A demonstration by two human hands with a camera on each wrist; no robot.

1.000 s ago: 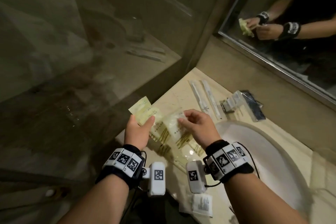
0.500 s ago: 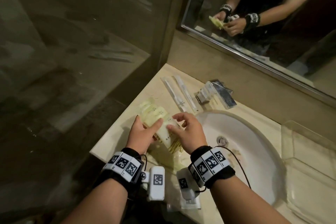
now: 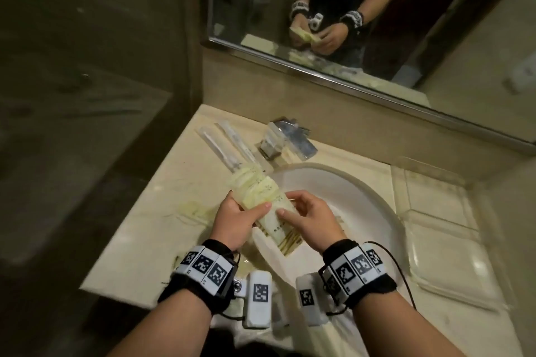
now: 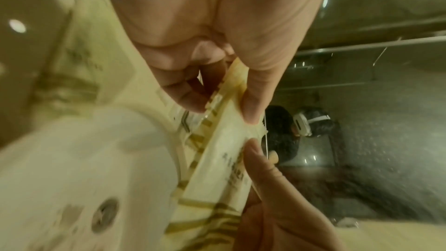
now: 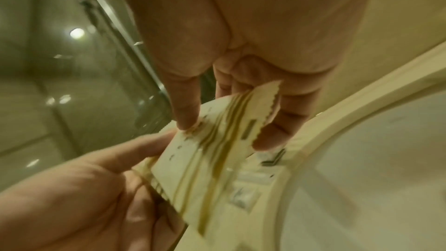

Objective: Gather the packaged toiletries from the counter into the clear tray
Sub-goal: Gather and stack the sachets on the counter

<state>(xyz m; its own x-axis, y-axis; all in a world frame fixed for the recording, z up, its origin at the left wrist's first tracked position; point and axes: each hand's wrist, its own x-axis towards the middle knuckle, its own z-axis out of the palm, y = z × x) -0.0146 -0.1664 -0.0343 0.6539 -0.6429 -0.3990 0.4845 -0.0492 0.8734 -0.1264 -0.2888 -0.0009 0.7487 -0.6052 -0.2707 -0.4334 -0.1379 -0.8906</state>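
Both hands hold one stack of pale yellow sachets [image 3: 261, 194] above the left rim of the sink. My left hand [image 3: 243, 209] grips it from the left, thumb on top. My right hand [image 3: 285, 206] pinches its right edge. In the left wrist view, the left hand [image 4: 222, 114] clamps the sachets [image 4: 217, 159] between thumb and fingers. In the right wrist view, the right hand [image 5: 224, 135] pinches their striped ends [image 5: 205, 159]. The clear tray [image 3: 452, 243] lies on the counter to the right of the sink. It looks bare.
Two long wrapped sticks [image 3: 223, 145] and a few dark and silver packets [image 3: 290, 139] lie at the back of the counter. One more pale sachet [image 3: 194, 209] lies left of my hands. The white sink [image 3: 362, 211] sits between hands and tray. A mirror [image 3: 362, 23] faces me.
Both hands have drawn the sachets together into one stack and carried it right, from the counter to above the sink's rim. The head view swung right, bringing the tray into sight.
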